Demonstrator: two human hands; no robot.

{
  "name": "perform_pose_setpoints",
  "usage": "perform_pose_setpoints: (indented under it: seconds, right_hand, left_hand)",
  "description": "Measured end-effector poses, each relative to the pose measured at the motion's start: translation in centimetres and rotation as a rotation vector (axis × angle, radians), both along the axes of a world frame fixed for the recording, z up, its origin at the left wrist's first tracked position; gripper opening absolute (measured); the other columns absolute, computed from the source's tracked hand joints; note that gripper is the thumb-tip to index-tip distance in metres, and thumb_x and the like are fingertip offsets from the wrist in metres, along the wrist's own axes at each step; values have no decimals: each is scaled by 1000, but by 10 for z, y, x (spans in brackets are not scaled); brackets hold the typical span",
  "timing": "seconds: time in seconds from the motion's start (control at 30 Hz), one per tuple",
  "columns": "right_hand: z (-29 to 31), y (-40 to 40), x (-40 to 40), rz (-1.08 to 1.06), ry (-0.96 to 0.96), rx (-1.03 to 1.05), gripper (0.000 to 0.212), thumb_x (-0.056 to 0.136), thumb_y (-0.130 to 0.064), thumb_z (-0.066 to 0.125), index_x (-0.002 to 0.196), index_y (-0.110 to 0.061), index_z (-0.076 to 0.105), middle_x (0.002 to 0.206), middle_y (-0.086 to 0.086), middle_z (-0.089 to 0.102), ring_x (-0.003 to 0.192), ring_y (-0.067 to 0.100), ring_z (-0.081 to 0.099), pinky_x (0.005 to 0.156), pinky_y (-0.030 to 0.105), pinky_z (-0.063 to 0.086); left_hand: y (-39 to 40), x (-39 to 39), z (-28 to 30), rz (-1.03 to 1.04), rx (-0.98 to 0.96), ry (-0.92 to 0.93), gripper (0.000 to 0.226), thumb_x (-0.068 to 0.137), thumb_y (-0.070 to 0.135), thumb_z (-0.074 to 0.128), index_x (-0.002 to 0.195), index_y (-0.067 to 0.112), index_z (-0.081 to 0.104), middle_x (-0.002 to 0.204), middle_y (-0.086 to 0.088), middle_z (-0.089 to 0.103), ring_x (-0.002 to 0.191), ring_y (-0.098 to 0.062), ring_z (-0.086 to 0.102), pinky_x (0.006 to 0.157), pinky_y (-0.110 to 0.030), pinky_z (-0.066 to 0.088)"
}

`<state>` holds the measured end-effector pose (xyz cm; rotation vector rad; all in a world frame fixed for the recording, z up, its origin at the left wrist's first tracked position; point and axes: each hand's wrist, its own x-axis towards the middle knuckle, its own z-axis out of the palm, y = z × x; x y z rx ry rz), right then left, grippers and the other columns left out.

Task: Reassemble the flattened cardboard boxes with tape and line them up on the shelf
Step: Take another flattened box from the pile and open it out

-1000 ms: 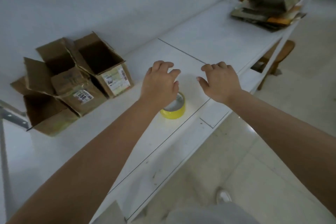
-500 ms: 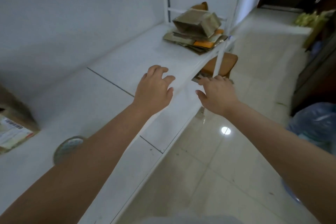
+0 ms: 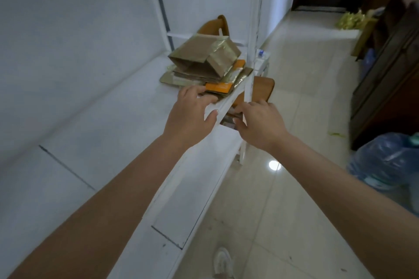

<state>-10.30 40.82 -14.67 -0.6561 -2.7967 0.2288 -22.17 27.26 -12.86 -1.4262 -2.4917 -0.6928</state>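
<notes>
Hands at the edge of the flattened stack

Fingers of the left hand (image 3: pixel 192 111) were spread and relaxed, holding nothing, their tips at the near edge of the pile of flattened boxes (image 3: pixel 204 76); whether they touched the cardboard could not be told. The right hand (image 3: pixel 260 124) was likewise loose and empty, its fingers lightly bent, hovering out past the front edge of the shelf (image 3: pixel 118 124) and a little lower than the left.

From both hands the pile lay straight ahead and slightly up the frame, at the far end of the shelf beside the white upright post (image 3: pixel 255 36). The left hand was the nearer of the two, directly over the shelf board; the right would have to come inward over the shelf lip to reach the cardboard. The pile's long side seemed to run across the shelf, from the wall toward the post, so a two-handed lift from its near edge looked the likely next move.

Counted: two hands, both empty. One pile, its sheets too tightly layered to number, though an orange-printed sheet (image 3: pixel 218 86) showed near the front. One partly opened box (image 3: pixel 204 56) sat on top, tilted, with gold-coloured tape on its faces. No tape roll and no finished boxes were in view. A wooden chair (image 3: pixel 263 88) stood behind the post, and one large blue water bottle (image 3: pixel 385 158) lay at the right.
</notes>
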Motion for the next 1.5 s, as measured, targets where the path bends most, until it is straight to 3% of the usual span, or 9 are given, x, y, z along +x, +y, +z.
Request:
perform_pose_setpoints:
  seconds: [0.4,0.57,0.7,0.8,0.87,1.0,1.13,1.33,1.5]
  right_hand:
    - [-2,138,-80,-88,-4,-105,29,98,-32,46,121,-19,58,110,3,66,108,28,53,94,39,39]
    - [-11,191,-111,-73,-5,-168,29,98,-33,47,119,-17,58,113,4,66,107,28,53,83,38,39]
    - [-13,226,-134,-15,-36,-169,24,97,-32,47,113,-20,59,109,2,66,103,29,54,79,37,40]
    - [-11,243,-154,39,-16,-159,15,96,-29,46,90,-16,52,86,1,58,95,31,55,69,34,34]
    - [-13,249,-166,62,-9,-188,18,97,-31,46,88,-17,52,85,1,57,93,30,55,68,33,32]
    - [-22,250,-185,87,3,-316,29,98,-36,46,103,-14,62,100,6,67,103,29,54,75,37,42]
    - [-28,243,-208,70,19,-430,43,97,-49,46,114,-12,60,113,6,65,113,28,52,87,41,48]
    - [-33,232,-242,-60,22,-619,72,90,-64,48,135,-11,37,131,8,56,120,28,54,93,45,50]
    - [-42,229,-257,-160,86,-870,106,80,-72,54,151,-10,7,151,8,38,131,31,47,102,50,45]
  left_hand:
    - [127,-109,8,-25,-84,-47,31,91,23,66,120,13,68,135,-13,51,136,-29,35,108,-40,35]
    - [162,-138,8,72,-114,-61,34,92,22,64,125,13,65,139,-12,49,136,-31,38,108,-46,39]
    - [187,-162,11,208,-154,-112,37,96,30,57,132,18,60,147,-6,39,140,-25,33,108,-50,38]
    - [202,-172,8,247,-158,-129,35,97,29,55,131,21,59,147,-6,39,139,-25,32,107,-49,39]
    - [209,-176,4,282,-155,-148,36,97,28,55,132,22,58,146,-6,39,139,-25,31,105,-46,38]
    - [217,-194,-1,389,-128,-239,53,98,37,53,146,20,40,148,-9,39,136,-27,35,106,-45,38]
    - [218,-229,2,458,-115,-220,61,95,43,57,145,13,41,140,-16,47,130,-32,41,106,-48,38]
    - [221,-275,2,523,-183,-268,89,81,76,49,144,15,40,142,-12,49,131,-32,44,105,-55,40]
    - [226,-302,-8,574,-335,-361,106,68,90,45,146,19,33,148,-7,43,135,-31,41,110,-61,28]
